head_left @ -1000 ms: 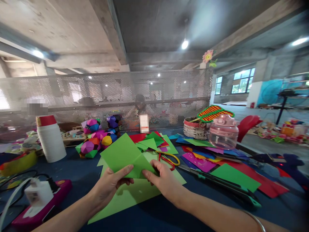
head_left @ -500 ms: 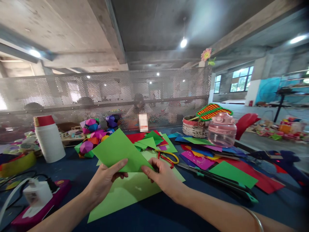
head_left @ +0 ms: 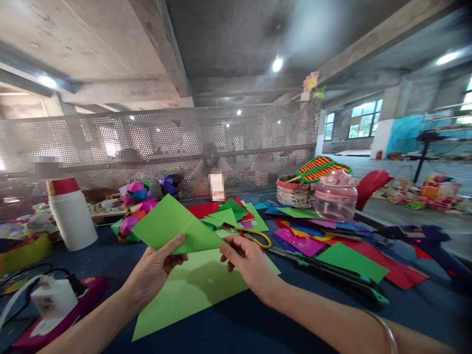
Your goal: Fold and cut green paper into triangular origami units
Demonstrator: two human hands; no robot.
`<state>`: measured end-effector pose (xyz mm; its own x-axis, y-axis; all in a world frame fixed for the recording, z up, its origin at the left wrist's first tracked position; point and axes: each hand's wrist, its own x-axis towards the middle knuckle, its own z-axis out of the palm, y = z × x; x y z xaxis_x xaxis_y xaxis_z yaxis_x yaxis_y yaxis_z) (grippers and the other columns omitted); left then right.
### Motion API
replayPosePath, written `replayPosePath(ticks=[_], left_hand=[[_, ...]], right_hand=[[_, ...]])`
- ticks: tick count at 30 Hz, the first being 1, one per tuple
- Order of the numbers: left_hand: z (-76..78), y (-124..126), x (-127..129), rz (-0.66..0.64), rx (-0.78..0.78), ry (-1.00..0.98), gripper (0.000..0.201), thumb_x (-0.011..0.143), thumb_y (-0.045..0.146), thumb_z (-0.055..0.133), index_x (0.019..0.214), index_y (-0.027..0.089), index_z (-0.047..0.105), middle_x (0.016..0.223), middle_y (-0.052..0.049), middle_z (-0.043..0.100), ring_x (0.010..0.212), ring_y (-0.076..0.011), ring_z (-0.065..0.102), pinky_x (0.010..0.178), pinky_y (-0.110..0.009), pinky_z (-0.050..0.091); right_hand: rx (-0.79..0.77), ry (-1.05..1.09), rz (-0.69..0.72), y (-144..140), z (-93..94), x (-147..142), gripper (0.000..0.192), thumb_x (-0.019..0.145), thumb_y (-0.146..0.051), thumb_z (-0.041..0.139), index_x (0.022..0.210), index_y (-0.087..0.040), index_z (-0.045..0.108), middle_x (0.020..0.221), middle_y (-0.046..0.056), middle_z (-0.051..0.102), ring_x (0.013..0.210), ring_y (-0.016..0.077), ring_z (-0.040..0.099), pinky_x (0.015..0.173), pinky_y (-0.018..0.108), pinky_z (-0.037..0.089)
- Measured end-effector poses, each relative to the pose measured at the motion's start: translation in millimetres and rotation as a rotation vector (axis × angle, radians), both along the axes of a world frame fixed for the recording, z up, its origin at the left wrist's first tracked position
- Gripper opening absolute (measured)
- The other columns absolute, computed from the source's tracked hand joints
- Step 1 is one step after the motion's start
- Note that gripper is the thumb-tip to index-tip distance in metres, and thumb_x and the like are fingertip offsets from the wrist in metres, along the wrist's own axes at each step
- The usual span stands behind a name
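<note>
Folded green paper (head_left: 173,227) pinched in left hand (head_left: 153,270), right hand (head_left: 245,260) fingers clamped on its tip; crease could go crooked if either grip slips.

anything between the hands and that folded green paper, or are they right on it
Nothing visible is between them. The left hand pinches the folded green paper at its lower edge, and the right hand meets its right tip. The paper is held above a larger green sheet on the table.
</note>
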<state>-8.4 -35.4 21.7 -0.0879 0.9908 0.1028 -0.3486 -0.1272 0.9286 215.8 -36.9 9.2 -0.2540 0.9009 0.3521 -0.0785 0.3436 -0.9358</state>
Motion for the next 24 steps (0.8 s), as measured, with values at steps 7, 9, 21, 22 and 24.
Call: replayPosePath(ticks=[7, 9, 21, 22, 24], left_hand=[[0.5, 1.3, -1.1, -0.002, -0.016, -0.024, 0.036, 0.058, 0.025, 0.095, 0.088, 0.014, 0.077, 0.085, -0.002, 0.074, 0.057, -0.0128, 0.067, 0.054, -0.023, 0.059], [1.5, 0.4, -1.0, -0.009, -0.016, -0.026, 0.035, 0.059, 0.025, 0.095, 0.087, 0.014, 0.077, 0.084, -0.002, 0.074, 0.057, -0.0129, 0.066, 0.055, -0.023, 0.059], [4.0, 2.8, -1.3, -0.013, 0.002, -0.029, 0.041, 0.052, 0.031, 0.097, 0.084, 0.016, 0.078, 0.084, -0.001, 0.073, 0.060, -0.0126, 0.063, 0.053, -0.024, 0.058], [4.0, 2.6, -1.4, -0.018, 0.002, -0.023, 0.040, 0.052, 0.031, 0.097, 0.084, 0.015, 0.078, 0.083, -0.001, 0.073, 0.060, -0.0126, 0.063, 0.053, -0.024, 0.058], [3.7, 2.3, -2.0, -0.030, 0.005, -0.013, 0.038, 0.054, 0.031, 0.096, 0.084, 0.015, 0.078, 0.082, -0.001, 0.073, 0.059, -0.0124, 0.063, 0.053, -0.024, 0.058]], right_hand=[[0.028, -0.017, -0.017, 3.4, -2.3, 1.0, 0.046, 0.081, -0.061, 0.067, 0.083, -0.016, 0.065, 0.070, 0.001, 0.058, 0.063, 0.0126, 0.052, 0.055, 0.025, 0.047], [0.026, -0.007, -0.021, 3.3, -2.7, 1.0, 0.046, 0.080, -0.060, 0.068, 0.091, -0.015, 0.068, 0.071, 0.001, 0.059, 0.065, 0.0138, 0.054, 0.055, 0.025, 0.047], [-0.066, -0.006, -0.026, 0.8, 4.0, 1.7, 0.040, 0.072, -0.057, 0.075, 0.072, -0.017, 0.076, 0.066, 0.004, 0.065, 0.065, 0.0146, 0.054, 0.059, 0.027, 0.044], [-0.072, 0.000, -0.024, 0.5, 3.8, 1.5, 0.040, 0.072, -0.057, 0.075, 0.073, -0.018, 0.077, 0.066, 0.004, 0.066, 0.065, 0.0146, 0.055, 0.060, 0.027, 0.044], [-0.079, 0.012, -0.017, 0.0, 3.4, 1.3, 0.039, 0.072, -0.057, 0.075, 0.072, -0.018, 0.077, 0.067, 0.004, 0.067, 0.065, 0.0146, 0.055, 0.061, 0.028, 0.043]])
